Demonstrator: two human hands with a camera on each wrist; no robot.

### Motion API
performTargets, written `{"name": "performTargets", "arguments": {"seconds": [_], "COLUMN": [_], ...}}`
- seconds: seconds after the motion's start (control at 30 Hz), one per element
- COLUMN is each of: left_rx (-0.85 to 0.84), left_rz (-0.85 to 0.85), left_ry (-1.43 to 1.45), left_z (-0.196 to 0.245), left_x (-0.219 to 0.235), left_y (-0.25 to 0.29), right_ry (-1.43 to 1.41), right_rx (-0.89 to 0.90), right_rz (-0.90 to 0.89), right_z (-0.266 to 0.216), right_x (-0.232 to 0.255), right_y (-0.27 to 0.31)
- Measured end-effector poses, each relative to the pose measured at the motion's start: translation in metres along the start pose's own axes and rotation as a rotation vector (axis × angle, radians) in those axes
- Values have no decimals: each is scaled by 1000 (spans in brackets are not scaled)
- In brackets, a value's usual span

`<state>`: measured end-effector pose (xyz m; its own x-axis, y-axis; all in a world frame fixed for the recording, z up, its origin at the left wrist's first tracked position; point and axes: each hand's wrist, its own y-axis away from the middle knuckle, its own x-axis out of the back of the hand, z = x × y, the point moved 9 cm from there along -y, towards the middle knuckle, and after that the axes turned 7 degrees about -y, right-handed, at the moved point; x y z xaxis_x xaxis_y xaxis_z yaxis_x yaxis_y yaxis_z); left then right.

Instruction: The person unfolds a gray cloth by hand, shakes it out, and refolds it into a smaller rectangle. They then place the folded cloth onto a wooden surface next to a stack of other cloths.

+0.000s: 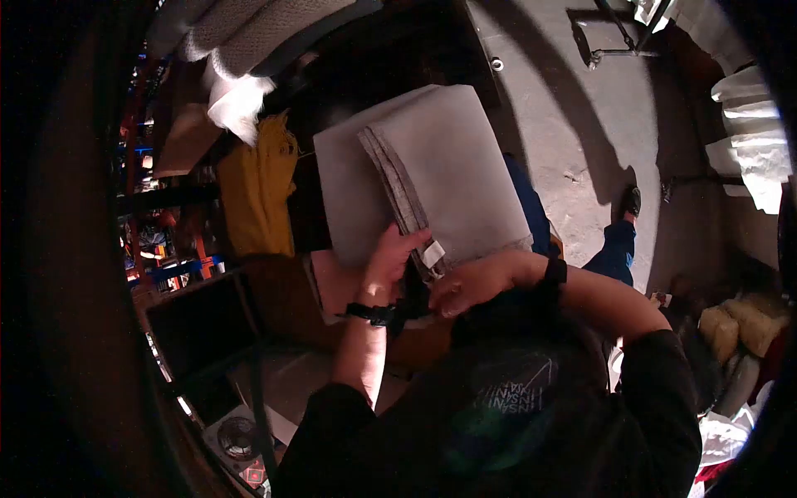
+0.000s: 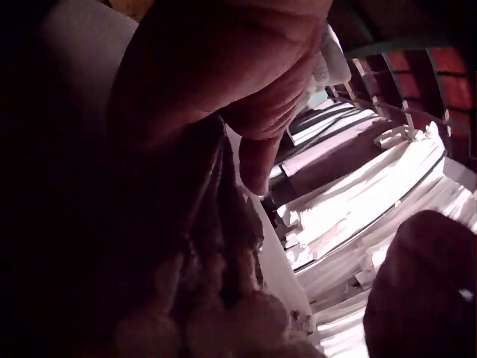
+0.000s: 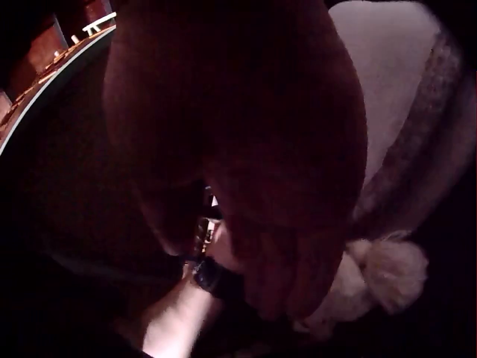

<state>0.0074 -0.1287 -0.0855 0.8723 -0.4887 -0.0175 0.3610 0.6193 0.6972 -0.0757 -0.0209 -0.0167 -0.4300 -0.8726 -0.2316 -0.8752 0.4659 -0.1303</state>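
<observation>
A folded grey cloth (image 1: pixel 394 178) with a dark-striped edge and a white tag (image 1: pixel 433 253) stands out over a larger pale grey folded cloth (image 1: pixel 457 158). My left hand (image 1: pixel 390 257) grips the near end of the striped fold, thumb across it. Pale pompoms (image 2: pixel 246 317) hang from that end in the left wrist view. Close to the same end is my right hand (image 1: pixel 477 282), its fingers bent downward. The right wrist view shows that hand (image 3: pixel 246 149) beside a pompom (image 3: pixel 395 272), with a gap between thumb and fingers; contact is too dark to confirm.
A mustard cloth (image 1: pixel 257 191) lies left of the pale stack, with knitted grey cloths (image 1: pixel 249 37) above it. White fabrics (image 1: pixel 751 137) hang at the far right. At the lower right are yellow bundles (image 1: pixel 739 328). A person's leg (image 1: pixel 614 249) shows at the right.
</observation>
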Motion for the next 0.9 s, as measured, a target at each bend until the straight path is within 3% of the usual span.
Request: {"name": "performTargets", "arguments": {"seconds": [0.03,0.13,0.17,0.23,0.27,0.3,0.37,0.57,0.67,0.7,0.77,0.83,0.9], "left_rx": [-34,3,-11,-198,-166,-176,-279,-387,-326,-289,70,4,42], "left_rz": [53,180,193,189,183,191,175,150,224,197,481,345,446], "left_ry": [-148,-241,-244,-229,-201,-200,-246,62,-85,-85,-110,-139,60], "left_z": [5,7,10,31,33,40,60,98,94,62,23,16,-36], "left_x": [-1,5,6,3,3,5,7,71,107,138,146,129,174], "left_y": [2,5,8,16,17,19,26,50,44,27,28,33,16], "right_ry": [3,131,67,-108,-221,-211,-457,-431,-455,-457,-474,-413,-354], "right_rx": [2,-79,-41,-38,-75,-71,-129,-138,-151,-150,-196,-245,-302], "right_rz": [-11,-66,116,418,538,530,766,959,1015,1018,1008,994,976], "right_z": [-12,-24,-27,-28,-28,-36,-36,-44,-35,-26,3,10,17], "right_x": [-1,3,23,57,67,70,87,97,92,91,90,89,88], "right_y": [0,-1,11,41,58,70,106,149,157,158,160,159,160]}}
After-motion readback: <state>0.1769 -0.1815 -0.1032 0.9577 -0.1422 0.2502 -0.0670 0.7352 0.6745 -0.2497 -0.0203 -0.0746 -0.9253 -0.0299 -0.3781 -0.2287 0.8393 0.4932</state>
